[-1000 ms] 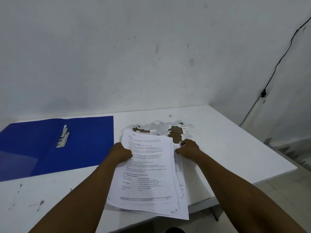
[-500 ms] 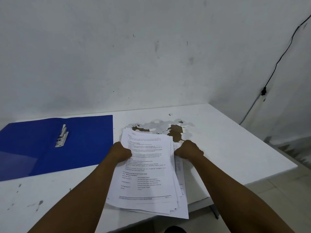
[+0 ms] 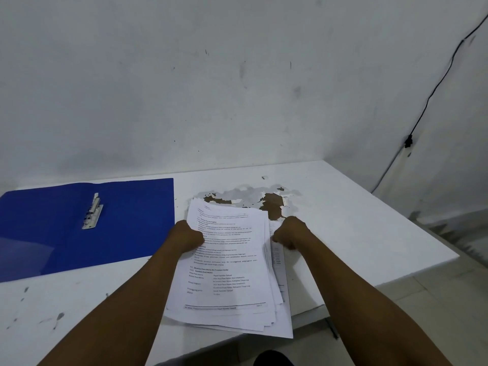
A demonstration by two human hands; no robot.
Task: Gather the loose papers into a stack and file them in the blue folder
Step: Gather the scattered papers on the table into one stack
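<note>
A loose stack of printed white papers (image 3: 229, 270) lies on the white table, its sheets fanned out of line at the right and near edges, with the near corner hanging past the table's front edge. My left hand (image 3: 186, 236) grips the stack's left edge. My right hand (image 3: 289, 232) is closed on its right edge. The blue folder (image 3: 132, 220) lies open and flat to the left of the papers, with its metal clip (image 3: 92, 211) showing in the middle.
The white table (image 3: 356, 233) has a patch of peeled surface (image 3: 272, 204) just behind the papers and dark marks at the near left. A wall stands close behind. A black cable (image 3: 422, 114) runs down the right wall.
My right hand has curled from a flatter touch into a fist on the stack's right edge. The papers have shifted very little.
</note>
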